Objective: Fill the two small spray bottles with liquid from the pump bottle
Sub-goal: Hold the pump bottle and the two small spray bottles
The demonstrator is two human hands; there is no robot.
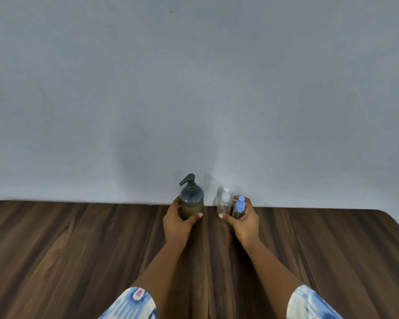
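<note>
The surface (78,249) is dark brown wood-grain board, its streaks running toward the far edge, which meets a plain grey wall; its far right corner is rounded. Three bottles stand upright on it, close to that far edge, near the middle: a dark pump bottle (191,201) with a black pump head and murky liquid in its lower part; to its right, apart from it, a clear spray bottle (224,202) with a white-capped top; just beside that, nearer the viewer, a smaller clear spray bottle (239,208) with a blue top.
</note>
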